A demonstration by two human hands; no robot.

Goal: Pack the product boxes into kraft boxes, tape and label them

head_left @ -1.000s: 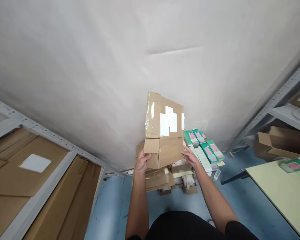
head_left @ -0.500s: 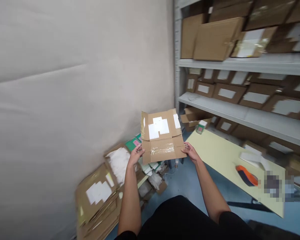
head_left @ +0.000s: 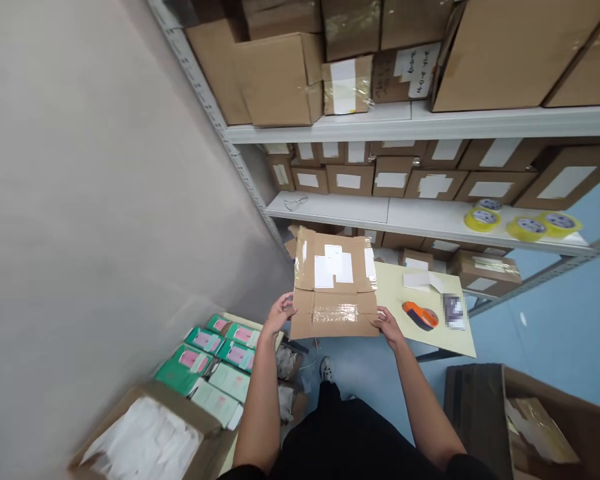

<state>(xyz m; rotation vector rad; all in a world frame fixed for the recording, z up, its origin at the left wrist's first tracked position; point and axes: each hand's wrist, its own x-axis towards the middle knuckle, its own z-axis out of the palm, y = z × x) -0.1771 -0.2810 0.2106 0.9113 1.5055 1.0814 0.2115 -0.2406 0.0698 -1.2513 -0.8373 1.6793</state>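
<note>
A flattened cardboard box with white labels and strips of clear tape is held out in front of me. My left hand pinches its near left corner, thumb on top. At the near right corner my right hand grips the cardboard the same way. Beyond the right hand stands a pale yellow table, bearing an orange and black tool whose kind I cannot make out. White paper lies behind that tool.
A metal shelf ahead carries several labelled boxes and yellow tape rolls. Green packages and a box of white material are at lower left. A large open carton stands on the floor at right.
My view has swung to the right, bringing the tape rolls and the large carton into sight. Both hands still hold the flattened box, which has turned along with me.
</note>
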